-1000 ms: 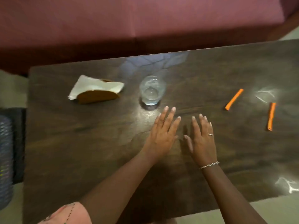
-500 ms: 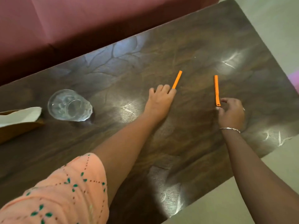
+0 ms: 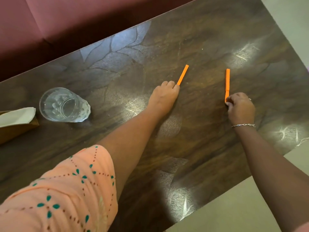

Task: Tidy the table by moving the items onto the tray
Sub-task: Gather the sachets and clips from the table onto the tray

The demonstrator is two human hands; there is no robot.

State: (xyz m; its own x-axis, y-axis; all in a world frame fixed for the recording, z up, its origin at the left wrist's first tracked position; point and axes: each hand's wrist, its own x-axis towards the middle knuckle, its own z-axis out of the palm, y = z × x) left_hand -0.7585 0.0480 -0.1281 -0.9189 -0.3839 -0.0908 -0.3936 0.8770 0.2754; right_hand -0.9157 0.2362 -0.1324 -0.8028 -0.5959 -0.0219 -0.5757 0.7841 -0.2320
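looking down from the head view, a dark wooden table (image 3: 217, 39) runs slantwise across the scene, with a maroon sofa (image 3: 66, 22) behind its far edge and pale floor (image 3: 234, 206) at the near right corner.

two orange sticks lie flat on the table, well apart and both pointing away from the person. the left stick (image 3: 183, 74) leans a little to the right; the right stick (image 3: 227, 82) runs almost straight up the frame.

the left hand (image 3: 164, 96) sits knuckles up at the near end of the left stick, fingers curled down. the stick's end disappears under the finger nearest it, so whether that hand pinches it or only touches it cannot be told. the left arm reaches out from a peach sleeve (image 3: 66, 190) dotted with green.

the right hand (image 3: 240, 108) pinches the near end of the right stick between thumb and fingertip, its other fingers curled in. the rest of that stick lies on the wood. a silver bracelet (image 3: 243, 125) circles the wrist, and a ring (image 3: 250, 98) shows on one finger.

far to the left stands a clear glass (image 3: 64, 105), upright on the table. just beside it, at the frame's left edge, a brown holder (image 3: 16, 129) carries a white napkin (image 3: 16, 116).
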